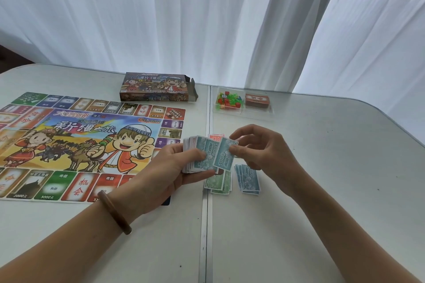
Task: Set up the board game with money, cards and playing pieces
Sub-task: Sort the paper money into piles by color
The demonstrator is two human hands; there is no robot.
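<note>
Now, left hand (174, 167) gripping money stack (195, 156), right fingers (236, 150) pinching 1000 note (224, 155)

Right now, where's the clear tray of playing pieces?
Head view, far right of the table: the clear tray sits right of the game box, beyond both hands, holding coloured pieces and a card deck.

The colourful printed game board (76, 142) runs off the left picture edge, and its near right corner is hidden behind the left hand (174, 167). That hand's stack of paper play money (197, 156) covers part of the green notes (219, 182) and red notes (216, 136) on the grey counter (322, 167). The small coloured plastic playing pieces (228, 100) are too small to tell apart.
</note>
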